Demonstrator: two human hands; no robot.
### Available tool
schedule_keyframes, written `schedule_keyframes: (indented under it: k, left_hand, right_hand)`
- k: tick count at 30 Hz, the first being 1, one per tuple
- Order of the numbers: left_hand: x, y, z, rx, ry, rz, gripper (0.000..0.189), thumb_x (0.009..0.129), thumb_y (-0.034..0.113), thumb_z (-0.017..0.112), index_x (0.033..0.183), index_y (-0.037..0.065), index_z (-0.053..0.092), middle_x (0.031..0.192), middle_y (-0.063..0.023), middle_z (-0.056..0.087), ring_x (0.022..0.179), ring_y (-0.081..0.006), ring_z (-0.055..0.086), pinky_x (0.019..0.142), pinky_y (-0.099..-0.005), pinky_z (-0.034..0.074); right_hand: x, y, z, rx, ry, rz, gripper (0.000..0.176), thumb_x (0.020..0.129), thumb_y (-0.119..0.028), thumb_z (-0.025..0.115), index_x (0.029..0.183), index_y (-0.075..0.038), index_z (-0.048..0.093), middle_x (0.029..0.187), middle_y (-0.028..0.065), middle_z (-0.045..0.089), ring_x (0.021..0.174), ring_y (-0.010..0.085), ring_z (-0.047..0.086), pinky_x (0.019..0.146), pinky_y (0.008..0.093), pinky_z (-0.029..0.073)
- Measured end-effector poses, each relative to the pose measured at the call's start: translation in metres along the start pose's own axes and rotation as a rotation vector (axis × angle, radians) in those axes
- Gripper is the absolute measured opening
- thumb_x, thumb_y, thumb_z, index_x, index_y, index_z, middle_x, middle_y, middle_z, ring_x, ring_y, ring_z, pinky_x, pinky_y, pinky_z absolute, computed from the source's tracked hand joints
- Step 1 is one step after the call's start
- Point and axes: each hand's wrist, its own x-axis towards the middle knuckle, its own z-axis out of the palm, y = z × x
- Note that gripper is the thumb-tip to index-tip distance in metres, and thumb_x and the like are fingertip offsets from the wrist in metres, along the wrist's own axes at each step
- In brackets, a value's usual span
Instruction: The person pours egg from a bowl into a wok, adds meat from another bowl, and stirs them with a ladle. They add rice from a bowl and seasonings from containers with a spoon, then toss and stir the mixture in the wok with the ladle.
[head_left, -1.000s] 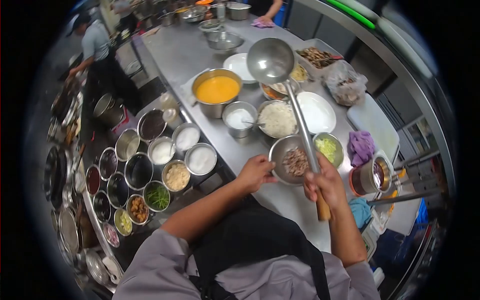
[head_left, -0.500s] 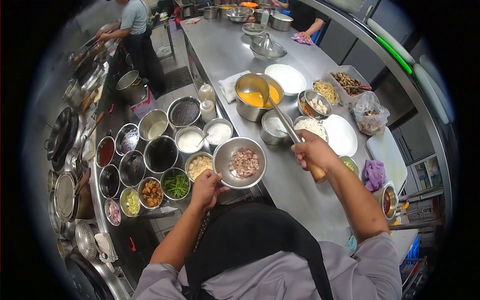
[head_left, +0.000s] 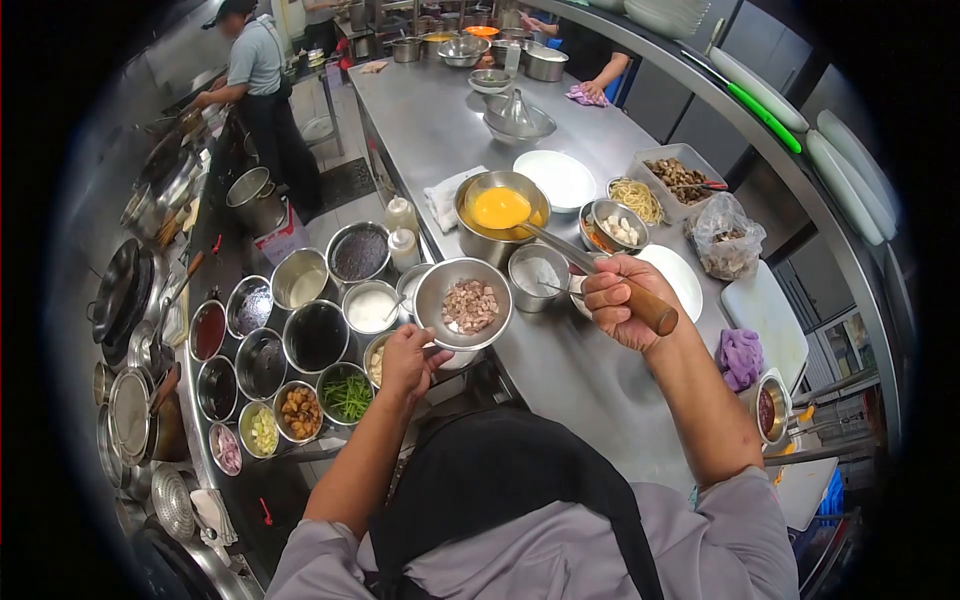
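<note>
My left hand (head_left: 408, 362) grips the rim of a steel bowl (head_left: 492, 325) with diced pinkish meat (head_left: 469, 306) in it. The bowl is held above the containers and the table edge. My right hand (head_left: 627, 300) is closed around the wooden handle of a ladle (head_left: 570, 253). The ladle's head, full of yellow-orange liquid (head_left: 500, 208), is over a steel pot (head_left: 478, 246) that holds more of the liquid. Beside the pot is a steel container of white powder (head_left: 537, 277) with a spoon in it.
Sauce and ingredient containers, among them green vegetables (head_left: 347, 397), stand at the left. White plates (head_left: 556, 181), noodles (head_left: 636, 200), a bagged food item (head_left: 726, 238) and a purple cloth (head_left: 740, 359) lie right. A person (head_left: 258, 70) stands far left; another person's hand (head_left: 594, 92) touches a cloth.
The ladle has come up level, and its head now shows full of liquid. My right hand has turned, raising the handle. My left hand and the meat bowl have shifted slightly left and up.
</note>
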Motion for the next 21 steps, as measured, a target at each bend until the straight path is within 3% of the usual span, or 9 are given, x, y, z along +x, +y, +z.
schedule_keyframes:
  k: [6, 15, 17, 21]
  left_hand:
    - [0.033, -0.008, 0.007, -0.039, 0.052, 0.003, 0.011, 0.095, 0.005, 0.059, 0.091, 0.006, 0.049, 0.095, -0.0083, 0.055, 0.086, -0.0246, 0.062, 0.072, -0.0413, 0.064]
    - [0.074, -0.022, 0.022, -0.049, 0.067, -0.008, 0.007, 0.093, 0.002, 0.058, 0.09, 0.003, 0.051, 0.095, -0.0112, 0.058, 0.084, -0.0254, 0.062, 0.074, -0.0444, 0.063]
    - [0.079, -0.023, 0.022, -0.035, 0.073, 0.022, 0.004, 0.094, 0.002, 0.054, 0.096, 0.0, 0.051, 0.101, -0.0178, 0.062, 0.089, -0.0338, 0.068, 0.078, -0.0474, 0.064]
    - [0.071, -0.019, 0.031, -0.069, 0.088, -0.001, 0.004, 0.092, 0.001, 0.056, 0.092, 0.003, 0.052, 0.096, -0.0119, 0.06, 0.086, -0.026, 0.064, 0.074, -0.0444, 0.064]
  right_hand:
    - [-0.006, -0.003, -0.001, 0.05, -0.067, 0.025, 0.015, 0.098, -0.015, 0.051, 0.102, 0.0, 0.054, 0.069, -0.0019, 0.051, 0.055, 0.0088, 0.052, 0.045, 0.0261, 0.04]
    - [-0.017, 0.002, -0.001, 0.049, -0.093, 0.023, 0.019, 0.099, -0.017, 0.052, 0.105, 0.001, 0.055, 0.072, -0.0007, 0.052, 0.057, 0.0107, 0.053, 0.045, 0.0262, 0.039]
    - [-0.02, 0.006, -0.003, 0.043, -0.108, 0.023, 0.019, 0.099, -0.018, 0.052, 0.105, 0.001, 0.055, 0.072, -0.0004, 0.052, 0.057, 0.0108, 0.053, 0.045, 0.0261, 0.039]
    - [-0.027, 0.01, -0.002, -0.024, -0.127, 0.01, 0.021, 0.099, -0.018, 0.053, 0.105, 0.002, 0.057, 0.072, -0.0002, 0.052, 0.057, 0.0112, 0.052, 0.045, 0.026, 0.039]
